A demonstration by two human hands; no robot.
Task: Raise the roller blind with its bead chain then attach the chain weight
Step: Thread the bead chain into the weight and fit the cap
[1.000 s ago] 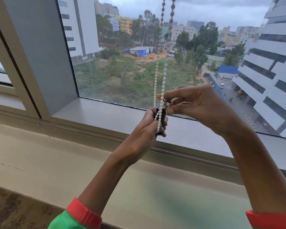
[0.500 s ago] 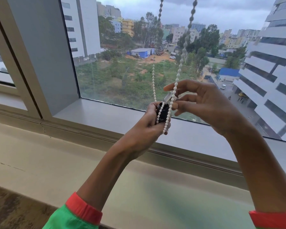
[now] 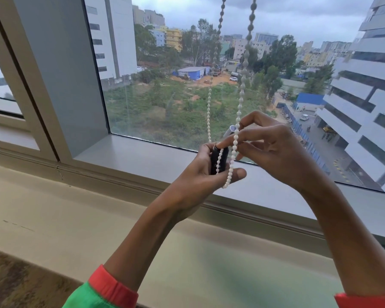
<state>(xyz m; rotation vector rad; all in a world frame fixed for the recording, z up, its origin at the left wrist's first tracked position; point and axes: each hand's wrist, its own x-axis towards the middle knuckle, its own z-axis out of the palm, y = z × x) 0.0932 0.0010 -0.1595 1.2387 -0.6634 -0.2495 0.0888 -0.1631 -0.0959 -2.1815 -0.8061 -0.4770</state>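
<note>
- Chain weight: small dark cylinder, judged light, rigid and smooth; best gripped around its barrel, open top left clear.
- Bead chain: limp, slippery loop hanging over the weight, its bottom bend just below it; pinch it between beads.
- Left hand is wrapped around the weight, above the window sill.
- Right hand, right of the weight, pinches the chain's right strand, with a pale small piece tucked behind its fingers.
- Against a second ago: strands spread wider, loop hangs lower.
</note>
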